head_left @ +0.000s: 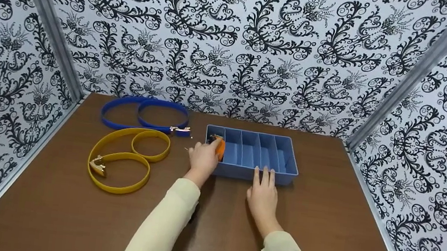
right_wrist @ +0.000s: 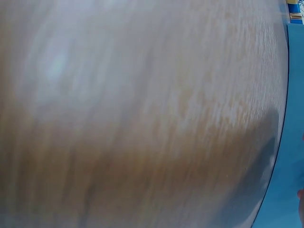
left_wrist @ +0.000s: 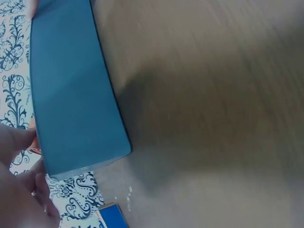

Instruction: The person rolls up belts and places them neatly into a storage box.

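A blue divided box [head_left: 249, 173] stands near the back middle, its narrow compartments side by side. In its leftmost compartment sits an orange coiled item [head_left: 220, 149], probably a rolled belt, with a dark part at its far end. My left hand [head_left: 203, 159] reaches over the box's front left corner and holds this coil; the index finger lies on it and other fingers curl beside the wall. The hand hides part of the coil. My right hand [head_left: 263, 193] rests straight fingertips on the front wall. In the left wrist view, the box [left_wrist: 76, 95] shows its outer front wall.
A blue belt [head_left: 118, 125] with a metal buckle lies looped at the back left. In front of it lies a yellow belt [head_left: 115, 190], also looped, its buckle at the left. Patterned walls [head_left: 231, 59] enclose the brown table [head_left: 322, 221] at the back and sides.
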`<state>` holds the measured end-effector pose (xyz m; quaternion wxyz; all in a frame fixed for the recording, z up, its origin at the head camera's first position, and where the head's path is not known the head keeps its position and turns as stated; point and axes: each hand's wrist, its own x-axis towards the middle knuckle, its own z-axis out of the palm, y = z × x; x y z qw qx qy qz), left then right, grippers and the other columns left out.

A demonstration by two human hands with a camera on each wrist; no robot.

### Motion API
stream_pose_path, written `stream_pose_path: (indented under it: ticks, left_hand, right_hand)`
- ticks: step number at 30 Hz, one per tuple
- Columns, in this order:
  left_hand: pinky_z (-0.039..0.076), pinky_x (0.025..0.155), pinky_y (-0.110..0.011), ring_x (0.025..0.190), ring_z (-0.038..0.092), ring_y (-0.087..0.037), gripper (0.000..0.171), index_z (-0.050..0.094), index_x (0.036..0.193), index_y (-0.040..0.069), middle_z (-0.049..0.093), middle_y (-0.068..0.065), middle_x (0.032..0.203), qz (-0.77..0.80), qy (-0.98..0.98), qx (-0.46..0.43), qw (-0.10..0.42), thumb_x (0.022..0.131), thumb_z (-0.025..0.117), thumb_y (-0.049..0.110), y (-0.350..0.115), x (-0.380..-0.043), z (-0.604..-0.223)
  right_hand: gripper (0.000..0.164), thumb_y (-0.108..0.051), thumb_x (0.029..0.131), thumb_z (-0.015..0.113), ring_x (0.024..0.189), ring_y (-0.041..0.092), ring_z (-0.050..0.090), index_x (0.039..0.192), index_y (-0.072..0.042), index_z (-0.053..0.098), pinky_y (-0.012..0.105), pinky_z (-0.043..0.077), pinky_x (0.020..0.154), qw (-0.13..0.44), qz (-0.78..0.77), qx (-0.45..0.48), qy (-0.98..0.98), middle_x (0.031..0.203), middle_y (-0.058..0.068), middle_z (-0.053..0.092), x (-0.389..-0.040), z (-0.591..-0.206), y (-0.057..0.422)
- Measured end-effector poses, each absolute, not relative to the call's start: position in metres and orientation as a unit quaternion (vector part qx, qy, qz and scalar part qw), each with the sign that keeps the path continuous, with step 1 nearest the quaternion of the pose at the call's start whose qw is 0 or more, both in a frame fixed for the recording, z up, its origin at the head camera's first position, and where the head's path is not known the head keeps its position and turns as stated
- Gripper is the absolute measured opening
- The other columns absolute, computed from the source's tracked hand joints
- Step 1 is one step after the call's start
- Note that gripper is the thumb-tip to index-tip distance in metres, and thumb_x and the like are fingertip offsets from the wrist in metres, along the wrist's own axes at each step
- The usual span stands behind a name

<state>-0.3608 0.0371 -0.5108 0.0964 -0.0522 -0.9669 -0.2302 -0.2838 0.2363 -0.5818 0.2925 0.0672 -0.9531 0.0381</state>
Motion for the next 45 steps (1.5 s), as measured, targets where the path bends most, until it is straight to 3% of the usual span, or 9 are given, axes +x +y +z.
stream_pose_path:
  ticks: [5, 11, 18, 22, 26, 32, 38, 45]
  left_hand:
    - [0.044, 0.082, -0.051, 0.1, 0.06, -0.034, 0.045, 0.064, 0.129, 0.031, 0.068, -0.014, 0.107, -0.232, -0.968, -0.061, 0.079, 0.088, 0.065, 0.011, 0.037, -0.363, -0.509]
    - [0.043, 0.078, -0.049, 0.096, 0.064, -0.033, 0.032, 0.07, 0.121, 0.026, 0.07, -0.013, 0.104, -0.238, -0.966, -0.061, 0.082, 0.09, 0.064, 0.02, 0.035, -0.367, -0.506]
    - [0.044, 0.074, -0.049, 0.088, 0.066, -0.033, 0.024, 0.072, 0.103, 0.02, 0.072, -0.008, 0.094, -0.207, -0.97, -0.063, 0.111, 0.081, 0.078, 0.028, 0.041, -0.367, -0.502]
    - [0.045, 0.075, -0.049, 0.085, 0.066, -0.034, 0.016, 0.065, 0.106, 0.016, 0.071, -0.012, 0.097, -0.174, -0.978, -0.049, 0.108, 0.091, 0.065, 0.018, 0.047, -0.367, -0.5]
    - [0.047, 0.077, -0.05, 0.086, 0.067, -0.034, 0.022, 0.061, 0.113, 0.015, 0.071, -0.016, 0.098, -0.163, -0.982, -0.022, 0.096, 0.094, 0.052, 0.008, 0.051, -0.369, -0.498]
    - [0.047, 0.08, -0.049, 0.088, 0.067, -0.032, 0.03, 0.06, 0.124, 0.013, 0.068, -0.017, 0.101, -0.142, -0.987, -0.007, 0.07, 0.097, 0.049, 0.008, 0.054, -0.369, -0.499]
    - [0.042, 0.08, -0.047, 0.086, 0.067, -0.031, 0.027, 0.066, 0.113, 0.013, 0.068, -0.016, 0.1, -0.115, -0.991, -0.014, 0.062, 0.098, 0.046, 0.008, 0.057, -0.369, -0.498]
    - [0.039, 0.082, -0.049, 0.089, 0.064, -0.034, 0.025, 0.064, 0.114, 0.015, 0.067, -0.016, 0.1, -0.14, -0.986, -0.013, 0.088, 0.097, 0.047, 0.007, 0.056, -0.37, -0.505]
  right_hand:
    - [0.065, -0.011, 0.078, 0.074, 0.129, 0.046, 0.04, 0.138, 0.0, 0.051, 0.05, 0.053, 0.082, 0.284, 0.032, 0.067, -0.956, 0.136, 0.027, 0.048, -0.285, -0.581, 0.236]
    - [0.066, -0.011, 0.078, 0.074, 0.129, 0.046, 0.041, 0.139, 0.0, 0.051, 0.049, 0.053, 0.079, 0.284, 0.03, 0.063, -0.956, 0.136, 0.027, 0.048, -0.285, -0.581, 0.235]
    - [0.065, -0.007, 0.074, 0.075, 0.125, 0.047, 0.044, 0.135, 0.002, 0.054, 0.05, 0.053, 0.078, 0.325, 0.034, 0.076, -0.942, 0.132, 0.028, 0.05, -0.287, -0.585, 0.237]
    - [0.065, -0.007, 0.074, 0.076, 0.126, 0.048, 0.043, 0.135, 0.002, 0.054, 0.051, 0.053, 0.077, 0.329, 0.039, 0.076, -0.941, 0.132, 0.028, 0.05, -0.287, -0.587, 0.237]
    - [0.067, -0.008, 0.074, 0.077, 0.126, 0.047, 0.043, 0.136, 0.001, 0.054, 0.05, 0.053, 0.078, 0.325, 0.036, 0.074, -0.942, 0.133, 0.028, 0.049, -0.288, -0.588, 0.236]
    - [0.067, -0.008, 0.075, 0.077, 0.127, 0.047, 0.042, 0.137, 0.002, 0.053, 0.05, 0.053, 0.08, 0.317, 0.034, 0.074, -0.945, 0.134, 0.028, 0.049, -0.288, -0.589, 0.235]
    - [0.066, -0.008, 0.076, 0.076, 0.127, 0.047, 0.041, 0.137, 0.002, 0.052, 0.048, 0.054, 0.078, 0.317, 0.029, 0.074, -0.945, 0.134, 0.028, 0.049, -0.287, -0.589, 0.236]
    - [0.064, -0.006, 0.076, 0.074, 0.126, 0.048, 0.043, 0.135, 0.003, 0.053, 0.049, 0.053, 0.081, 0.324, 0.025, 0.077, -0.943, 0.133, 0.029, 0.05, -0.287, -0.587, 0.237]
